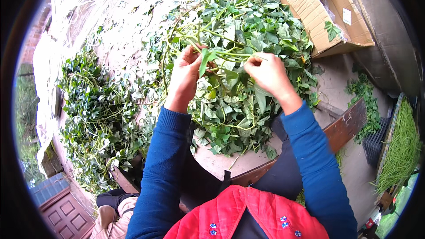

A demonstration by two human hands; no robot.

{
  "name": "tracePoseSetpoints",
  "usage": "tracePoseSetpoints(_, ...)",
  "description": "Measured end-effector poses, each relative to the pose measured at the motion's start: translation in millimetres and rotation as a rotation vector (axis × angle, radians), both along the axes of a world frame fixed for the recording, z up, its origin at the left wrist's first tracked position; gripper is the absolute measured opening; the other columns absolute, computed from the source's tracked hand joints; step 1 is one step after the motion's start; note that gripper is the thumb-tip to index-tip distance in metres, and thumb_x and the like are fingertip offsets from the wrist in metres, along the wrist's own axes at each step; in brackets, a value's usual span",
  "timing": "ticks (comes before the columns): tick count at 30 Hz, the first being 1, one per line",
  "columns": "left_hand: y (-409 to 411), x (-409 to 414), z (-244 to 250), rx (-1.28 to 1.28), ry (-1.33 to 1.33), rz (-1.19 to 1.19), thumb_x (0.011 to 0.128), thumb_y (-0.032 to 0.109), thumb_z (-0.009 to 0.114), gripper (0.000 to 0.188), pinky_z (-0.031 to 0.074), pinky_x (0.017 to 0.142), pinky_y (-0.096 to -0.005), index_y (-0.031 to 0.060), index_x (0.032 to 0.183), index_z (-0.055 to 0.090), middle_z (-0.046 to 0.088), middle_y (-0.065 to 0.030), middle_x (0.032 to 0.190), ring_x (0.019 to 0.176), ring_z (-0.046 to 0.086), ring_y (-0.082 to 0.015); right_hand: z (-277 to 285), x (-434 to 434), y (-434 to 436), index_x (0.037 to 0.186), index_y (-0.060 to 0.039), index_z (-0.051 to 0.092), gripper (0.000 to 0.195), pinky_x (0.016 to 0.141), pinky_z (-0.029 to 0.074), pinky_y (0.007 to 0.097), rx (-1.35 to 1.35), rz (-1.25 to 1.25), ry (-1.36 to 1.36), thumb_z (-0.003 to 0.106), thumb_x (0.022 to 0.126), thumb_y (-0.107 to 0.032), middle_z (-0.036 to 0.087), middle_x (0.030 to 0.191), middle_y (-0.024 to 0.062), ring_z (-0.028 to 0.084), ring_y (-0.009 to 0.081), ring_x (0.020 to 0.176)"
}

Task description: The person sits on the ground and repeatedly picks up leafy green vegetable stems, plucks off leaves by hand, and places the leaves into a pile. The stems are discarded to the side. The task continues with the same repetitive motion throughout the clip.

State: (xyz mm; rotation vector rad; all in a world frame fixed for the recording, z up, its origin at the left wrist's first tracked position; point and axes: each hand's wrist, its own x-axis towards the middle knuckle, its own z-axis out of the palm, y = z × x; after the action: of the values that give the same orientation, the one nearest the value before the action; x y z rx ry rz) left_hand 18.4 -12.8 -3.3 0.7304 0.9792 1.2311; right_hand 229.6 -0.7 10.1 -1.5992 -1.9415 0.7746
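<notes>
My left hand (188, 71) grips a leafy green vine (191, 38), its thumb and fingers pinched around the stems. A single green leaf (206, 60) hangs by the left thumb. To the right, my right hand (267, 71) pinches a thin leaf stalk (237, 55) that stretches across from the left hand. Both hands are above a broad heap of leafy vines (229, 116), likely sweet potato, spread on the concrete floor in front of my knees. The far part of the heap is washed out by bright light.
An open cardboard box (305, 10) stands at the upper right. Below it are a wooden bench (345, 124), a dark plastic crate (375, 146) and a tray of green stalks (400, 149). More vines (99, 122) lie at left. Another person (114, 217) sits at lower left, near a brown door (66, 214).
</notes>
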Motion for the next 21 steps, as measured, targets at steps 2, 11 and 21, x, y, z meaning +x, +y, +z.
tracePoseSetpoints(2,-3,-13,4,-0.026,0.035,-0.019,0.090,0.007,0.050,0.019,0.055,0.055,-0.0239,0.0087,0.109,0.050,0.058,-0.0041,0.087,0.072,0.060,-0.0114,4,8,3,0.079,-0.0008,0.063,0.017,0.061,0.047,0.0287,-0.122,0.006,0.018,0.061,0.074,-0.017,0.064,0.069,0.0100,0.059,0.0166,0.060)
tracePoseSetpoints(11,0,-36,-8,0.046,-0.292,0.156,0.089,0.012,0.055,0.017,0.054,0.062,-0.0250,0.0071,0.104,0.048,0.058,-0.0055,0.090,0.077,0.062,-0.0161,-9,32,20,0.086,0.0017,0.063,0.020,0.059,0.045,0.0284,-0.237,-0.448,0.562,0.057,0.078,-0.016,0.059,0.064,0.0057,0.053,0.0132,0.060)
tracePoseSetpoints(21,-5,-20,9,-0.008,-0.155,0.236,0.089,0.008,0.057,0.019,0.053,0.061,-0.0236,0.0067,0.105,0.049,0.059,-0.0060,0.094,0.078,0.060,-0.0130,16,9,1,0.074,-0.0023,0.065,0.035,0.057,0.046,0.0314,0.061,-0.039,0.331,0.064,0.084,-0.036,0.060,0.065,0.0075,0.057,0.0186,0.058)
